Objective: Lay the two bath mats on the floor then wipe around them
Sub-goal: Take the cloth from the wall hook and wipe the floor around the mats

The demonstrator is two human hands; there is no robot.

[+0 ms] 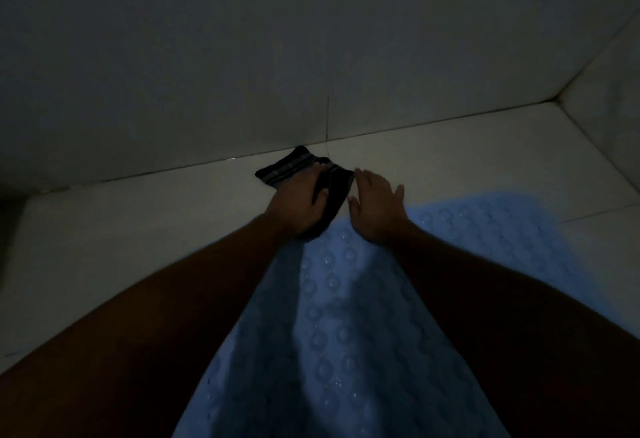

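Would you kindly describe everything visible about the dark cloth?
The cloth is dark, nearly black, with paler stripes across it, and looks like soft fabric. It lies crumpled on the pale floor near the wall, past the mat. The left hand presses on it; the open right hand is beside it.

Bare pale floor [121,229] lies open to the left of the dark cloth [301,167] and to the right beyond the blue mat [346,316]; the wall [242,56] closes the far side just behind the cloth, and a corner [557,101] shuts the far right
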